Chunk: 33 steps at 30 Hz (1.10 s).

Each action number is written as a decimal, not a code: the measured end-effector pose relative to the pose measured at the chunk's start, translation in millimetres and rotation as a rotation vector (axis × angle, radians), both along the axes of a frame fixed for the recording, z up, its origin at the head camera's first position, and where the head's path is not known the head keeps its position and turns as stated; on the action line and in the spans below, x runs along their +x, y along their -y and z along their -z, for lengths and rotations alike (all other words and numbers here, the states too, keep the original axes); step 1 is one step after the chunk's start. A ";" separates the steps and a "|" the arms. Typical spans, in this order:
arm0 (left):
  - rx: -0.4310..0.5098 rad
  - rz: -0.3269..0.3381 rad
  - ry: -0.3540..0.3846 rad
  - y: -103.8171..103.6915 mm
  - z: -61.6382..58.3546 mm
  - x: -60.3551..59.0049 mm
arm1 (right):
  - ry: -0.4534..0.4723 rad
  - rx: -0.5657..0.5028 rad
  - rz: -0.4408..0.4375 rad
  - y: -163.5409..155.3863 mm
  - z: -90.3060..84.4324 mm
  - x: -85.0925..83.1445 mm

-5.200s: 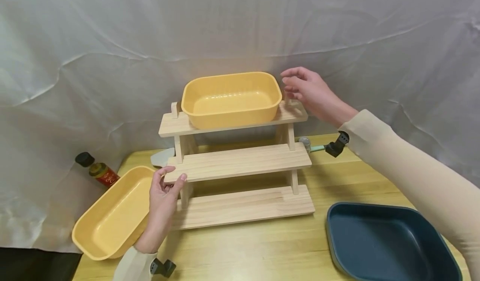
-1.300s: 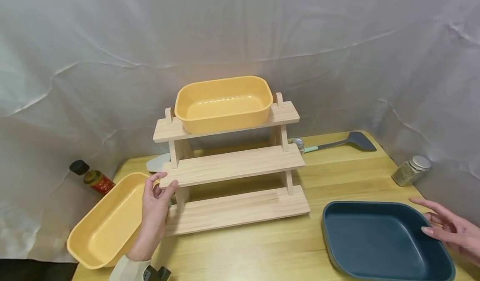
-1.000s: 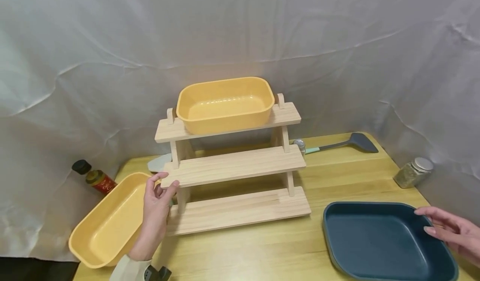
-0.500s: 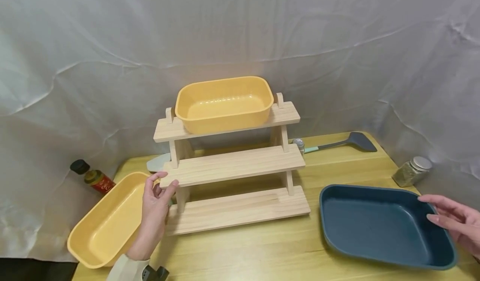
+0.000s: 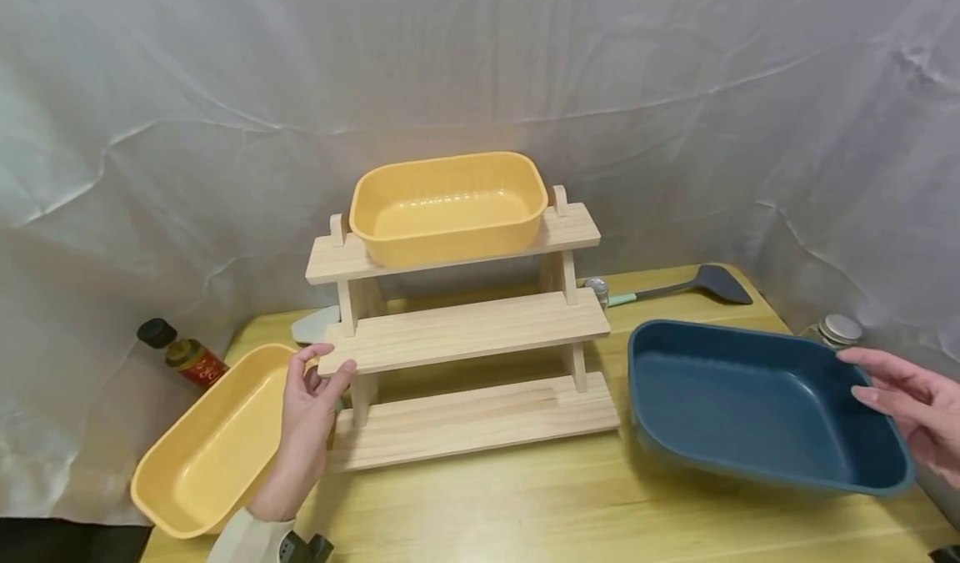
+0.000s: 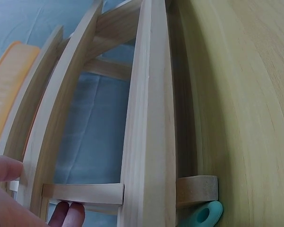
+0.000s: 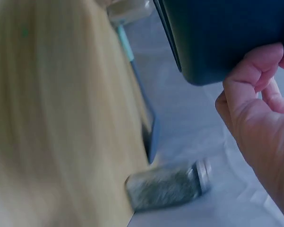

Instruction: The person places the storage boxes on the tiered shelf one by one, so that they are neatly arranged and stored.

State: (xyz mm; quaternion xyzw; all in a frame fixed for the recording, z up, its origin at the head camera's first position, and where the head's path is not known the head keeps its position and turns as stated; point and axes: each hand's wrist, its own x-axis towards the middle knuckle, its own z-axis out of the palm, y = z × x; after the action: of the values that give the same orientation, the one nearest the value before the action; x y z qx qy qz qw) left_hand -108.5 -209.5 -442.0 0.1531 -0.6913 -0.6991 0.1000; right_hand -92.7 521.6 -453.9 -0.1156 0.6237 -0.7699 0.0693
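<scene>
My left hand (image 5: 300, 434) grips the left end of the middle shelf of a three-tier wooden display rack (image 5: 480, 329); in the left wrist view its fingers (image 6: 74, 215) reach in by an upright. At the far right, my right hand (image 5: 918, 413) pinches the right rim of a dark blue plastic bin (image 5: 750, 417), thumb inside. That bin is up off the table, slightly tilted, and nothing lies in it. A yellow bin (image 5: 457, 246) sits on the rack's top shelf. Left of the rack is a second yellow bin (image 5: 217, 454), partly behind my left forearm.
A black-capped bottle (image 5: 191, 359) lies by the left curtain. Behind the rack's right side are a small glass jar (image 5: 597, 289) and a dark turner (image 5: 716, 286). A spice jar (image 7: 167, 187) stands right of the table, half hidden by the blue bin. A pale utensil blade (image 5: 315, 326) shows at left.
My right hand has gone from beside the top yellow bin to the blue bin, gripped its rim and raised it off the table. The left hand keeps its hold on the rack.
</scene>
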 end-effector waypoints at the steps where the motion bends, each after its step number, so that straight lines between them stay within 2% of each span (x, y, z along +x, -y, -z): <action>1: 0.000 -0.003 -0.001 0.2 0.0 -0.3 | -0.023 0.014 0.011 3.3 -3.3 -0.6; 2: -0.001 -0.005 -0.001 0.4 -0.1 -0.6 | -0.040 0.029 0.023 6.3 -6.9 -1.8; 5: -0.003 -0.002 0.006 1.4 -0.6 -0.6 | 0.006 -0.011 0.004 14.4 -21.7 -7.1; 9: -0.005 -0.003 0.011 1.4 -1.7 -1.0 | 0.108 -0.158 -0.075 27.4 -41.2 -16.8; 11: -0.004 -0.004 0.016 1.6 -2.5 -0.7 | 0.140 -0.168 -0.080 37.6 -49.4 -20.0; 15: -0.004 0.007 0.020 2.5 -4.0 0.1 | 0.171 -0.107 -0.011 61.8 -64.3 -23.9; 18: -0.001 0.016 0.014 2.4 -3.9 -0.6 | 0.184 -0.106 0.009 80.0 -73.9 -28.5; 25: 0.007 0.003 0.005 1.3 -2.0 -1.9 | 0.219 -0.108 -0.017 123.6 -86.4 -47.1; 33: 0.005 0.006 0.010 2.3 -1.4 -1.9 | 0.176 -0.087 -0.150 173.4 -89.8 -65.3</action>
State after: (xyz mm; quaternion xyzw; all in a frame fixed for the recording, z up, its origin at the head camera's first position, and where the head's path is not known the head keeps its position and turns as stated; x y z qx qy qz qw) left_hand -110.4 -211.8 -440.6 0.1550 -0.6904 -0.7004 0.0939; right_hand -157.9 348.3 -364.1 -0.0969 0.5707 -0.7962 0.1763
